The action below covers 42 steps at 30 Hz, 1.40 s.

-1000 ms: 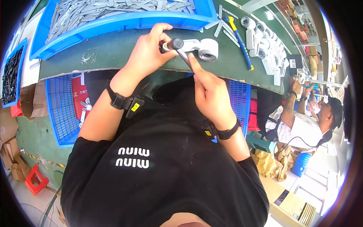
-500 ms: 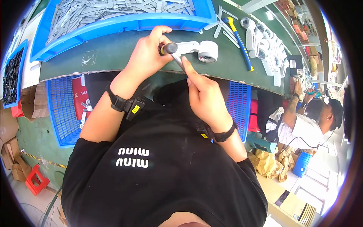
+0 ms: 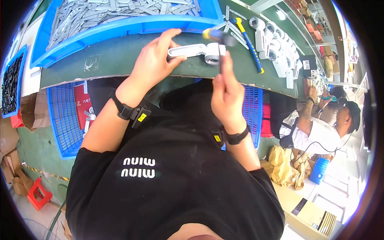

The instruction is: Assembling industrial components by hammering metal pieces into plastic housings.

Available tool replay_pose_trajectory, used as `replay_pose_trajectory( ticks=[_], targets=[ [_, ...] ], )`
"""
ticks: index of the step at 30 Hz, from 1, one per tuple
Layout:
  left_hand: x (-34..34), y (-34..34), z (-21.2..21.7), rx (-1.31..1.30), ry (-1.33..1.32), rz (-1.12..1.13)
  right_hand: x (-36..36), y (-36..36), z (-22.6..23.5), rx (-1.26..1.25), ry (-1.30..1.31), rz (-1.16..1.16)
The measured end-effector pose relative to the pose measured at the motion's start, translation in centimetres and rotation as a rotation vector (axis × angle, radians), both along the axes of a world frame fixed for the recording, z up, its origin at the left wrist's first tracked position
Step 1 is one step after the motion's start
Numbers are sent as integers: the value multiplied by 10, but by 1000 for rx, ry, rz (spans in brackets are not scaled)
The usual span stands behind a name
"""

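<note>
My left hand (image 3: 154, 58) grips the flat arm of a white part (image 3: 188, 51) between thumb and fingers, at the bench's near edge. The part's round, drum-like head points right and has a dark ring in its open face. A hammer (image 3: 220, 64) is in my closed right hand (image 3: 229, 98), its shaft rising past the drum-like head. The hammer's yellow and dark head is smeared by motion above that drum-like end. I cannot tell whether it touches the part.
A blue bin (image 3: 132, 29) of flat grey strips stands at the back left. A second hammer (image 3: 249, 44), blue and yellow, lies right of my hands, beside several similar white parts (image 3: 276, 52). A co-worker (image 3: 320, 124) sits at the far right. Below the bench is a blue crate (image 3: 64, 124).
My right hand has moved right with the hammer, whose head went from beside my left fingers to above the part's round end. The part now shows more of its arm.
</note>
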<state>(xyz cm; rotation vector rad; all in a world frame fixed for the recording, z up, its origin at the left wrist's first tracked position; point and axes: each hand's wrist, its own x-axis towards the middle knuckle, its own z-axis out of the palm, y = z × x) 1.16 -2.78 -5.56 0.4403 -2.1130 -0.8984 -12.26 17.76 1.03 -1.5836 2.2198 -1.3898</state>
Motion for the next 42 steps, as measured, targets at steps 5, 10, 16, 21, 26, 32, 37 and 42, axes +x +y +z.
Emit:
replay_pose_trajectory(
  ticks=[5, 10, 16, 21, 26, 32, 37, 42],
  targets=[
    [0, 3, 1, 51, 18, 22, 0, 10, 7, 136, 95, 78],
    [3, 0, 7, -139, -9, 16, -9, 3, 5, 237, 110, 82],
    [2, -3, 8, -231, 15, 6, -9, 19, 0, 160, 89, 21],
    [2, -4, 6, -222, -9, 18, -7, 36, -5, -78, -401, 87],
    [4, -2, 7, -191, -35, 6, -19, 18, 1, 129, -83, -30],
    [-2, 1, 12, -177, -35, -16, -16, 22, 6, -171, -441, -158],
    [7, -3, 12, -190, 2, -4, -49, 10, 11, 316, -308, 56],
    [66, -1, 33, 35, -30, 16, -91, 27, 27, -252, -574, -81]
  ],
)
